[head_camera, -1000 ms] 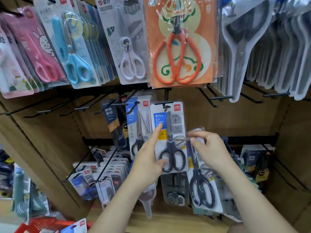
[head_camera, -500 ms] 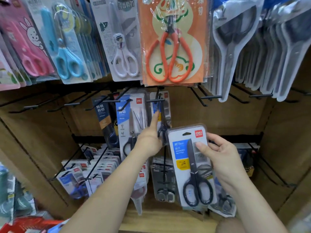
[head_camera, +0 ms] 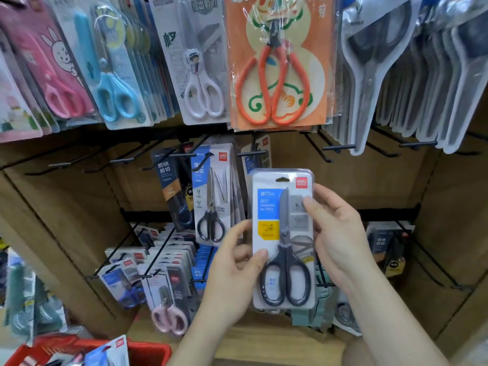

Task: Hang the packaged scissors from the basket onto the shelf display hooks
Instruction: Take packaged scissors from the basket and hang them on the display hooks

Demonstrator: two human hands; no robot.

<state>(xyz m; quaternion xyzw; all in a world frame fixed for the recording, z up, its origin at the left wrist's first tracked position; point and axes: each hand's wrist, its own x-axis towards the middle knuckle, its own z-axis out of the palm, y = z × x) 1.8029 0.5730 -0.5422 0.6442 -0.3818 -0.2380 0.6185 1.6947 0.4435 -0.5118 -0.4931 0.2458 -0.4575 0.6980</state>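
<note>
A blister pack of black-handled scissors point(head_camera: 282, 233) with a blue and yellow label stands upright in front of the shelf, held by both hands. My left hand point(head_camera: 235, 270) grips its left edge, thumb on the front near the handles. My right hand point(head_camera: 335, 233) grips the right edge, thumb on the upper front. Just above and left of the pack a black hook point(head_camera: 250, 153) carries a similar pack point(head_camera: 260, 154). The red basket point(head_camera: 148, 351) sits at the bottom left with more packs point(head_camera: 108, 353) in it.
Rows of hanging scissors fill the top: pink point(head_camera: 60, 83), blue point(head_camera: 113, 75), white point(head_camera: 200, 75), orange point(head_camera: 274, 64) and grey point(head_camera: 375, 62) packs. Bare black hooks point(head_camera: 338, 147) stick out at mid right and mid left. Lower hooks hold small packs point(head_camera: 161, 278). Wooden shelf walls flank both sides.
My left hand has come off the hung pack on the hook and now grips the left edge of the pack in my right hand, which has risen.
</note>
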